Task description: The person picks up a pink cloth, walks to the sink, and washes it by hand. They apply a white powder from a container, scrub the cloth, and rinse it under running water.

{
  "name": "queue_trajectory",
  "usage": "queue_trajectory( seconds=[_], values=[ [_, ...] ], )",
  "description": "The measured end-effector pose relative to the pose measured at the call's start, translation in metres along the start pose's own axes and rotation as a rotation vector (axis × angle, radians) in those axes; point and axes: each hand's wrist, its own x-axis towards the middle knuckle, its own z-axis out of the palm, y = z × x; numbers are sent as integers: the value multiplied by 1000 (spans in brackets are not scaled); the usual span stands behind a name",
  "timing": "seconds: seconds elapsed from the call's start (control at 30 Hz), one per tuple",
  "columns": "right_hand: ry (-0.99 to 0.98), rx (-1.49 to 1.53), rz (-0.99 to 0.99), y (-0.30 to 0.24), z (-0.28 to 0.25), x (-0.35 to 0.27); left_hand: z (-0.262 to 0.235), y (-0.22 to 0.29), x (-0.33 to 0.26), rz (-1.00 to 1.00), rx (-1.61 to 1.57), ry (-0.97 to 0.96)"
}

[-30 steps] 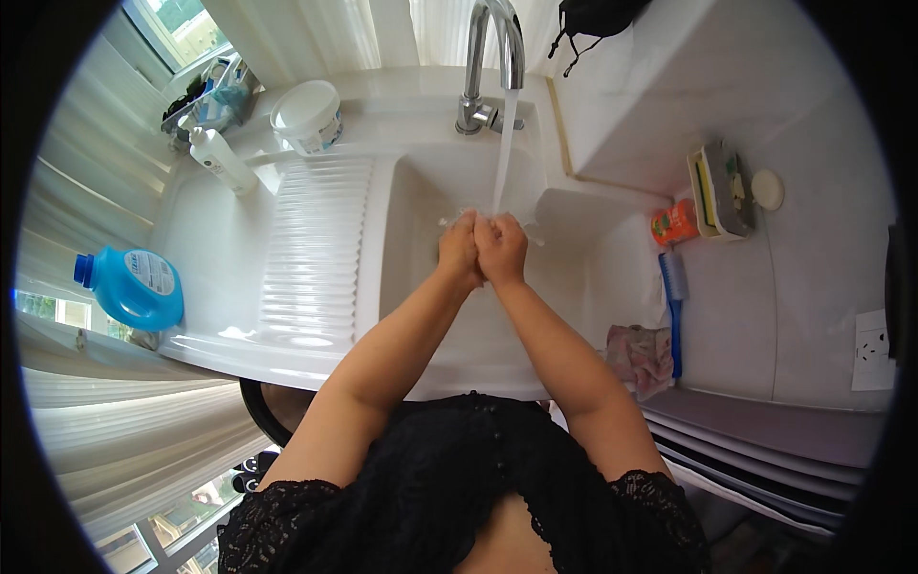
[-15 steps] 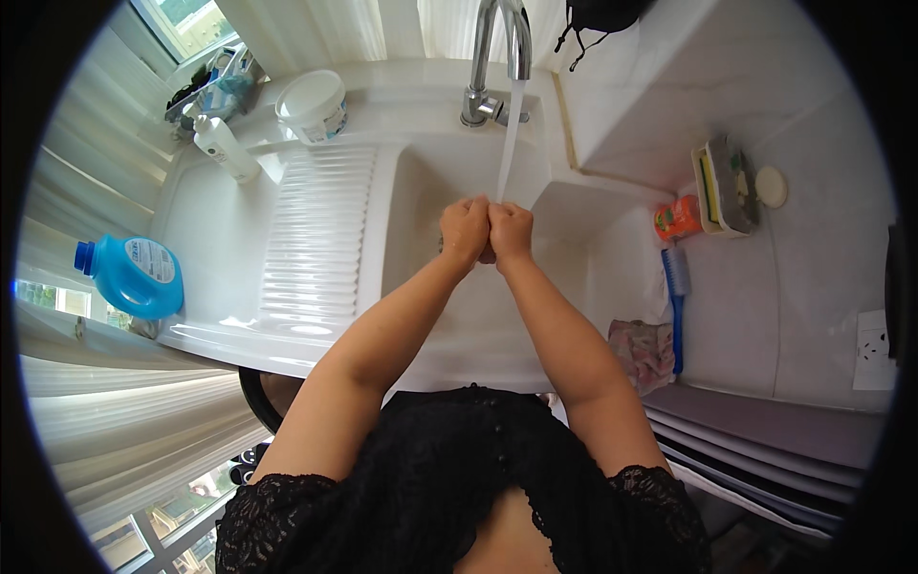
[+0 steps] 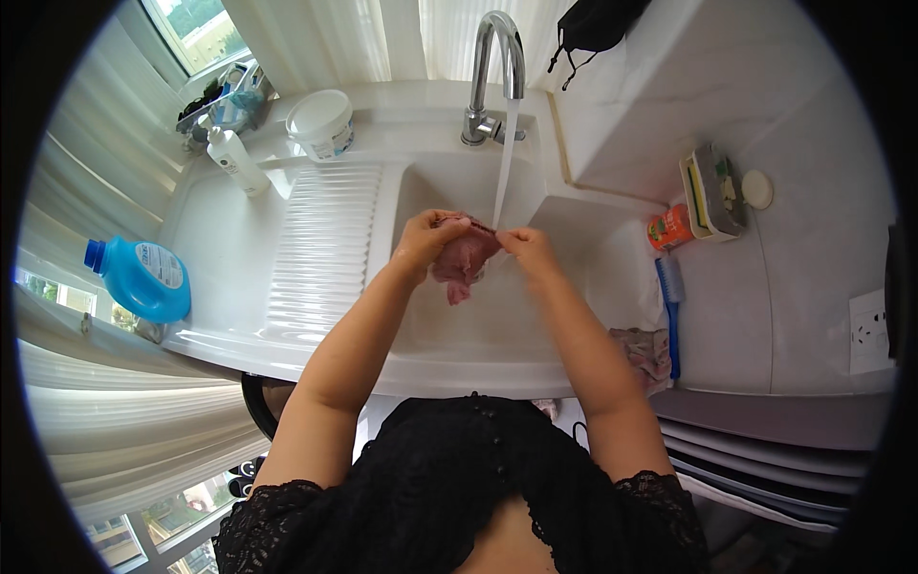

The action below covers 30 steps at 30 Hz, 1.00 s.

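Note:
Between my two hands a wet, crumpled pink cloth [image 3: 464, 260] hangs over the white sink basin [image 3: 469, 335]. My left hand [image 3: 425, 245] grips its upper left part. At the upper right edge, my right hand [image 3: 532, 253] pinches the cloth between thumb and fingers. Water runs from the chrome faucet [image 3: 516, 72] in a stream that falls beside the cloth, close to my right fingertips. The lower end of the cloth dangles loose.
A ribbed washboard [image 3: 325, 239] lies left of the basin. Beyond it stand a white pump bottle [image 3: 239, 163] and a white lidded tub [image 3: 320, 124]; a blue detergent jug [image 3: 143, 277] is at far left. Right are a blue brush [image 3: 672, 297], an orange container [image 3: 668, 229] and a patterned cloth [image 3: 643, 354].
My hands were pressed together under the stream, mostly hiding what they held. They have moved apart and slightly nearer to me, spreading the pink cloth into view.

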Motion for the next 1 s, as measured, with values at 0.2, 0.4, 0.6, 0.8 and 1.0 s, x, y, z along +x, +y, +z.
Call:
queue_trajectory(
  seconds=[0.2,0.4,0.6,0.8,1.0],
  values=[
    [215,255,-151,-29,-4,4,-14,14,-7,-60,347,-145],
    [257,-27,-348,-66,-15,19,-13,15,2,41,571,-233],
    [145,-101,-376,-79,-19,14,13,41,-12,-102,-378,-398],
    [-20,-91,-295,-80,11,-12,24,29,-8,-51,-575,-389],
    [-114,184,-75,-47,-6,-12,-3,-2,17,-46,-593,-116]
  ],
)
